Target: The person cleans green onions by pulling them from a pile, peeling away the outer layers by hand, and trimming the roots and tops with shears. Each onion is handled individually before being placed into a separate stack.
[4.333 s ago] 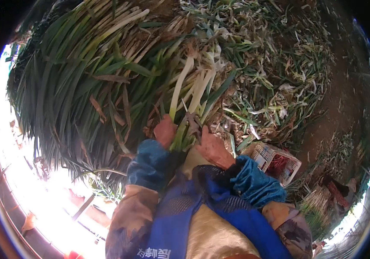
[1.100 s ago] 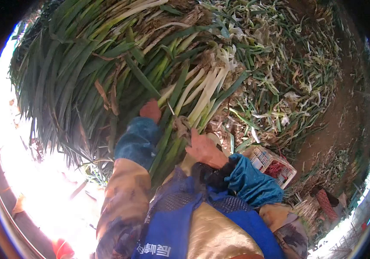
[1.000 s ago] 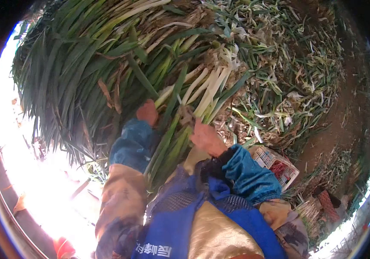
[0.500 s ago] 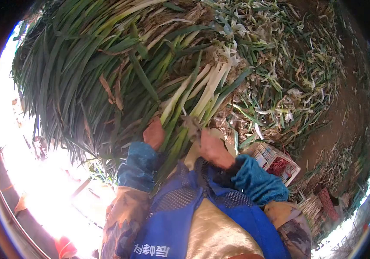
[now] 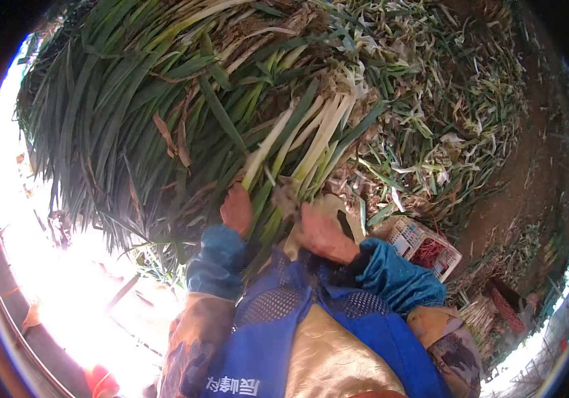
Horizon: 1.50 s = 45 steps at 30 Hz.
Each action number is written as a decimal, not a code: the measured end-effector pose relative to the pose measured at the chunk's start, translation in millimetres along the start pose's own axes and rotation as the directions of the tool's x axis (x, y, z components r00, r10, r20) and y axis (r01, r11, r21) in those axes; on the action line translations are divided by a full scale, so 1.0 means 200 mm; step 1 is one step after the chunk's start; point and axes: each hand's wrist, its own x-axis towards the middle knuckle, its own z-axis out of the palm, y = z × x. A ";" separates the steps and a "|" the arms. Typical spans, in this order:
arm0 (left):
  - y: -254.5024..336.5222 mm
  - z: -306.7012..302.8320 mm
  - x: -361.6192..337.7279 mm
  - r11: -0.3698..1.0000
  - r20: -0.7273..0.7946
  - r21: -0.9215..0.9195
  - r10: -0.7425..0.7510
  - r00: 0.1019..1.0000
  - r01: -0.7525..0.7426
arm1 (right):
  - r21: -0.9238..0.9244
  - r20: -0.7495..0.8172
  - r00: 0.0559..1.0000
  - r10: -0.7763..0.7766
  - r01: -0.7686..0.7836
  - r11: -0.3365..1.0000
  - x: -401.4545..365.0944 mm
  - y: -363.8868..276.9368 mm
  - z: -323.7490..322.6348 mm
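Note:
My left hand (image 5: 236, 209) is closed round a leek (image 5: 268, 146) with a pale stem and green leaves, which slants up and to the right. My right hand (image 5: 324, 232) is bent in beside it, fingers curled at a blurred greyish-brown wisp (image 5: 285, 199); what exactly they pinch is hidden. Just beyond both hands lie several cleaned white leek stems (image 5: 324, 132), their rooty ends pointing away from me. A big heap of untrimmed leeks (image 5: 118, 119) with long dark leaves fills the left and the far side.
Stripped leaves and peelings (image 5: 430, 126) cover the ground on the right. A white plastic basket (image 5: 453, 260) holding red ties (image 5: 427, 252) stands by my right sleeve. Bare brown soil (image 5: 516, 172) shows farther right. Strong glare washes out the lower left.
My right hand has shifted slightly left and turned flatter. The leek in my left hand has changed angle a little, its pale stem now showing more plainly.

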 end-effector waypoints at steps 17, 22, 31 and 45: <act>-0.07 0.14 -0.26 0.987 0.077 -0.159 0.002 0.997 0.010 | 0.052 -0.169 0.973 0.156 -0.150 0.987 0.34 0.21 0.08; -0.08 0.17 -0.30 0.993 0.038 -0.117 0.016 0.999 -0.012 | -0.002 -0.204 0.963 0.175 -0.179 0.984 0.37 0.10 0.01; -0.02 0.09 -0.35 0.990 0.056 -0.136 -0.021 0.998 0.028 | -0.070 -0.292 0.955 0.048 -0.071 0.995 0.58 0.18 0.08; 0.29 -0.53 0.02 0.931 -0.146 -0.325 0.122 0.982 -0.164 | 0.213 -0.262 0.961 0.089 -0.033 0.977 0.16 0.04 -0.10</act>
